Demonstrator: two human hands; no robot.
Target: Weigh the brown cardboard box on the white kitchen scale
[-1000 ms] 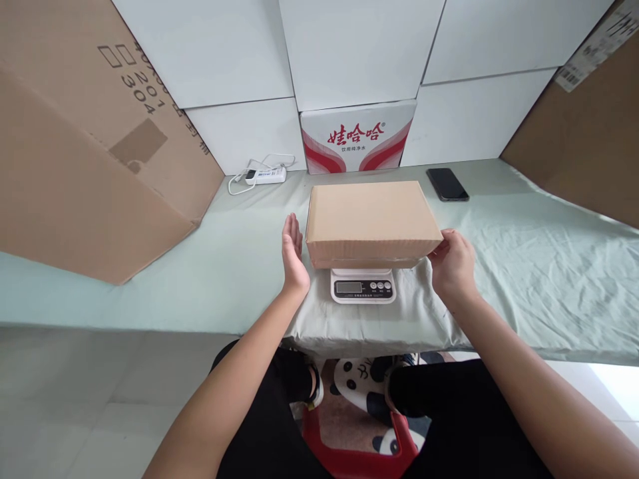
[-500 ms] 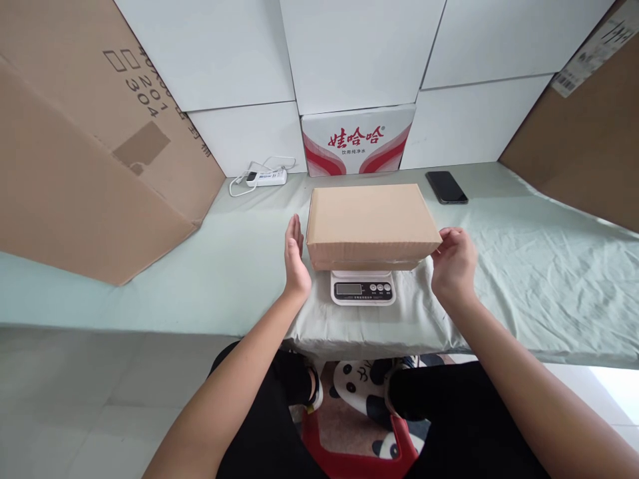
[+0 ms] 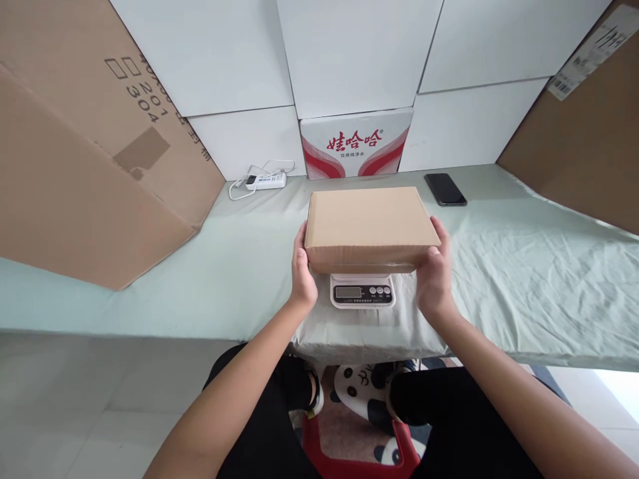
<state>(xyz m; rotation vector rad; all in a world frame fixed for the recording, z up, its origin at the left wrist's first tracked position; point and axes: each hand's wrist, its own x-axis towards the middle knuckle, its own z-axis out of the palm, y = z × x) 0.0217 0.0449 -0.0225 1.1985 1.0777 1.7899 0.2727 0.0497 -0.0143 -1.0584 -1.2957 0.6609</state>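
A closed brown cardboard box (image 3: 372,219) rests on a white kitchen scale (image 3: 363,305), covering its weighing plate. Only the scale's front, with a grey display and several round buttons, shows below the box. Against the box's left end presses my left hand (image 3: 302,273), its fingers reaching back along the side. My right hand (image 3: 435,276) grips the right end, thumb at the near corner and fingers behind. Between them the two hands hold the box from both sides.
Behind the box stands a white and red carton (image 3: 356,146). A black phone (image 3: 446,189) lies at the back right, a white power strip with a cable (image 3: 266,180) at the back left. Large cardboard sheets (image 3: 90,146) flank the cloth-covered table (image 3: 239,266).
Both hands have closed in on the box: my left hand moved right onto its left end, and my right hand moved left to wrap its right end. The box stays on the scale.
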